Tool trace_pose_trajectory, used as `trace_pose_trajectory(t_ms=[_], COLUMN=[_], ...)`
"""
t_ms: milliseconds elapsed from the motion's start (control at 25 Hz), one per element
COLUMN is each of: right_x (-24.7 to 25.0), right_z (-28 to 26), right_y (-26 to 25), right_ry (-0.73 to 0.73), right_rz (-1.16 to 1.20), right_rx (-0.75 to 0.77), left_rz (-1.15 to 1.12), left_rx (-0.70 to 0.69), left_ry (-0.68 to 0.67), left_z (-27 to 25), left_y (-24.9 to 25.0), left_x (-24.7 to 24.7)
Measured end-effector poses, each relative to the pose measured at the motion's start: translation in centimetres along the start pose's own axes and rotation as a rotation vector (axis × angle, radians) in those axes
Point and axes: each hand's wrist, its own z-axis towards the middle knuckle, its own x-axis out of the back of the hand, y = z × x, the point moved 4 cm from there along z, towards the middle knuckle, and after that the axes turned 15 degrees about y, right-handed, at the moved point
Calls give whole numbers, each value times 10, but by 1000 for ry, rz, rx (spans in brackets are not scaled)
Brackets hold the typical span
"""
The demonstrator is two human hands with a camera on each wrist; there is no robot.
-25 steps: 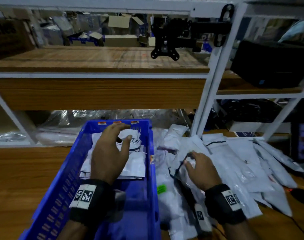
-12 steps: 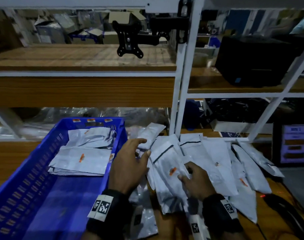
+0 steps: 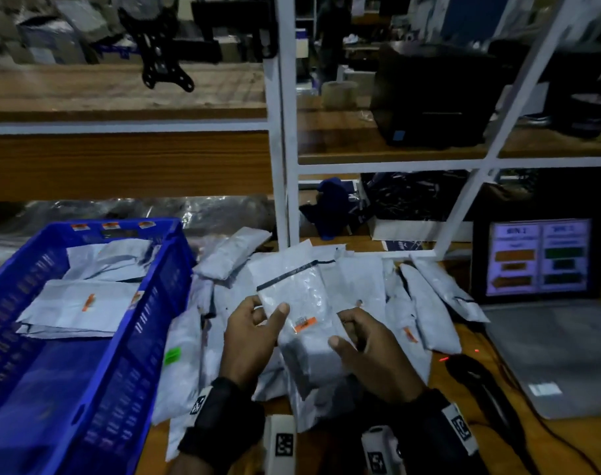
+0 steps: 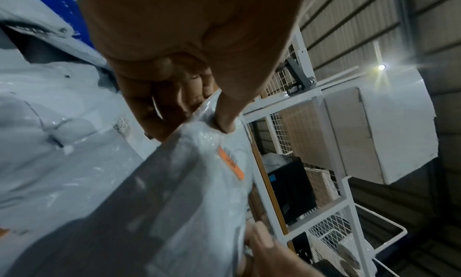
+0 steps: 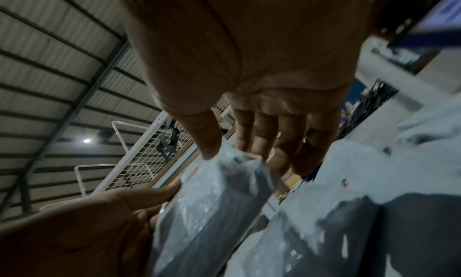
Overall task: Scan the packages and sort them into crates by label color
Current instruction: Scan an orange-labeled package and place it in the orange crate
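Both hands hold one grey plastic package (image 3: 300, 317) with an orange label (image 3: 305, 324) above the pile of packages (image 3: 371, 293) on the wooden table. My left hand (image 3: 254, 334) pinches its left edge, thumb on top. My right hand (image 3: 367, 344) grips the right edge, thumb on the front. The left wrist view shows the package (image 4: 189, 182), the orange label (image 4: 230, 163) and my left thumb (image 4: 224, 111) pressed on it. In the right wrist view the package (image 5: 219, 192) sits between the right thumb and fingers. A blue crate (image 3: 148, 303) at the left holds orange-labelled packages (image 3: 79, 306).
A laptop (image 3: 549, 337) with a coloured bin chart stands at the right. A black scanner (image 3: 477, 382) with its cable lies beside it, red laser dots on the table. One package (image 3: 185, 354) by the crate bears a green label. White shelf posts (image 3: 280, 132) rise behind the pile.
My left hand left the crate after dropping a package there and moved right to the pile. Both hands have lifted an orange-labelled package off the pile. The head view swung right.
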Motion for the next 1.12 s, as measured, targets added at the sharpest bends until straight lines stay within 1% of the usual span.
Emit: trace_pose_trajectory(t_ms=[120, 160, 200, 240, 320, 360, 400, 480, 520, 560, 600, 640, 680, 720, 760, 800, 840, 880, 920, 960, 1000, 1040, 1080, 1120], right_x=[42, 55, 63, 69, 69, 68, 67, 80, 89, 100, 109, 118, 127, 132, 139, 143, 150, 159, 167, 180, 193, 208, 220, 227], right_z=[-7, -11, -14, -18, -24, -27, -28, -29, -28, -27, -26, -25, -25, -23, -21, -18, -16, -14, -11, -8, -8, -7, -8, -10], right_y=[17, 23, 24, 28, 29, 30, 33, 38, 38, 37, 32, 28, 22, 18, 15, 17, 15, 17, 22, 31, 39, 56, 74, 95], right_ry=[223, 256, 251, 230, 178, 178, 200, 284, 320, 339, 329, 294, 250, 218, 194, 178, 173, 177, 202, 243, 290, 325, 316, 254], right_rz=[-172, -220, -236, -227, -129, -52, 32, 154, 167, 138, 91, 23, -53, -119, -164, -187, -196, -208, -207, -210, -204, -262, -381, -539], right_rx=[-69, -89, -110, -157, -250, -275, -290, -290, -267, -240, -213, -184, -150, -125, -104, -85, -55, -33, -16, -20, -58, -129, -199, -269], left_rz=[-71, -112, -161, -204, -272, -276, -268, -260, -274, -283, -244, -153, -23, 154, 349, 535, 644, 693, 695, 677, 637, 578, 491, 406], left_rx=[7, 28, 51, 75, 128, 147, 158, 186, 189, 169, 97, -35, -204, -363, -483, -530, -488, -432, -435, -445, -436, -416, -380, -331], left_ry=[-7, 4, 12, -13, -138, -197, -224, -217, -176, -110, -28, 40, 45, -14, -119, -276, -437, -549, -579, -547, -506, -469, -417, -341], left_z=[2, 3, 3, -1, -13, -23, -29, -39, -39, -39, -37, -34, -33, -33, -37, -40, -45, -53, -59, -64, -70, -78, -86, -92], left_y=[0, -2, -3, -4, -5, -5, -4, -5, -5, -5, -1, 3, 11, 19, 22, 20, 14, 6, 0, -7, -11, -15, -18, -19], left_x=[-16, -22, -26, -32, -47, -54, -60, -69, -70, -69, -66, -63, -64, -69, -81, -95, -110, -121, -130, -138, -144, -152, -160, -164])
